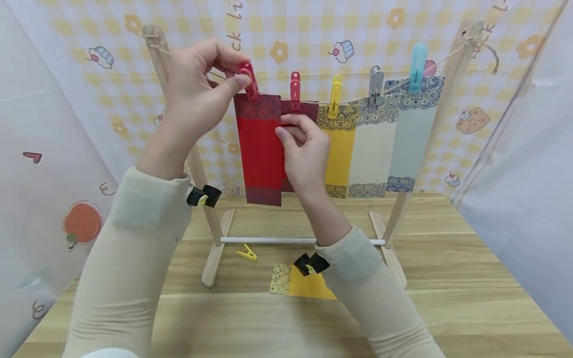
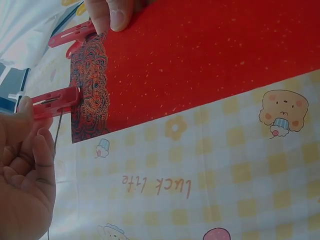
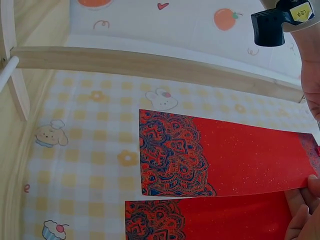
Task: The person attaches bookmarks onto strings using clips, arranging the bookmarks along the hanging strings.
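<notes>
My left hand (image 1: 194, 89) pinches a red clothespin (image 1: 250, 85) between thumb and fingers. This clothespin sits on the top edge of a red paper card (image 1: 261, 154) with patterned ends, at the string. Lower down, my right hand (image 1: 308, 156) holds that card by its right edge, thumb in front and fingers behind, as the right wrist view (image 3: 235, 157) also shows. Just behind and to the right hangs a second, darker red card (image 1: 309, 108), under another red clothespin (image 1: 295, 92) and partly hidden by my right hand.
Along the string hang a yellow card (image 1: 337, 159), a cream card (image 1: 371, 154) and a pale blue card (image 1: 408, 144), each clipped. A wooden rack (image 1: 440, 119) carries the string. On the table lie a yellow clothespin (image 1: 247, 253) and a yellow card (image 1: 309, 284), partly behind my right sleeve.
</notes>
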The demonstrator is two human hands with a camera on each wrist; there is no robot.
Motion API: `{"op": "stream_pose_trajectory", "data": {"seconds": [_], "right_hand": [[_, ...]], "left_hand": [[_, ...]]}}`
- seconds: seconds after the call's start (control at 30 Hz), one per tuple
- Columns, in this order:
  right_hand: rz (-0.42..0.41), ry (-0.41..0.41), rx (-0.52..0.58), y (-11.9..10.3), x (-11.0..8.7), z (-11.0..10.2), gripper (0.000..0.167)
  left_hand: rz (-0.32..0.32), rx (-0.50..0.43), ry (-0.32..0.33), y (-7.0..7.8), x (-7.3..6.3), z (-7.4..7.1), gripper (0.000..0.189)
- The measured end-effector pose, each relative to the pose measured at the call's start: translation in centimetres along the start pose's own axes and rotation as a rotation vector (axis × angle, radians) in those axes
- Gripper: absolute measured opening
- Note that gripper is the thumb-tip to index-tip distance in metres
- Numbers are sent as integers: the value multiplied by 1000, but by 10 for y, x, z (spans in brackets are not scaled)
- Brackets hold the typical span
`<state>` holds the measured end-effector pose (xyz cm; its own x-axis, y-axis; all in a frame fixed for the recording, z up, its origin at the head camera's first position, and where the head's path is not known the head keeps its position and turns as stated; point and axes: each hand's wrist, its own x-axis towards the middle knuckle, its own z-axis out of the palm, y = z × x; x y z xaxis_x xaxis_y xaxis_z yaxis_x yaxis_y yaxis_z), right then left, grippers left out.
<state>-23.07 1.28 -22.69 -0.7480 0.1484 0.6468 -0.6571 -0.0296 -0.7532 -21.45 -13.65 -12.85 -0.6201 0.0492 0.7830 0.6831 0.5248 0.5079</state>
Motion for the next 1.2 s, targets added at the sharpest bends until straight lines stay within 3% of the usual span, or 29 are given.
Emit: {"op": "stream_pose_trajectory", "data": {"seconds": [0.2, 0.43, 0.63, 0.87, 1.1, 1.2], "right_hand": [[4, -12, -14, -2, -1, 0, 15], [28, -40, -34, 1, -3, -2, 15], [21, -49, -16, 5, -4, -7, 14], [23, -74, -15, 8, -8, -16, 14], [9, -81, -2, 13, -17, -34, 15], [-1, -64, -27, 14, -22, -44, 15]], "left_hand": [[19, 51, -32, 2, -4, -1, 16], [-54, 151, -123, 1, -8, -6, 24], [-65, 188, -167, -1, -8, -6, 30], [-57, 195, -83, 1, -11, -5, 32], [0, 140, 6, 4, -23, -5, 26], [56, 90, 45, 3, -32, -5, 23]]}}
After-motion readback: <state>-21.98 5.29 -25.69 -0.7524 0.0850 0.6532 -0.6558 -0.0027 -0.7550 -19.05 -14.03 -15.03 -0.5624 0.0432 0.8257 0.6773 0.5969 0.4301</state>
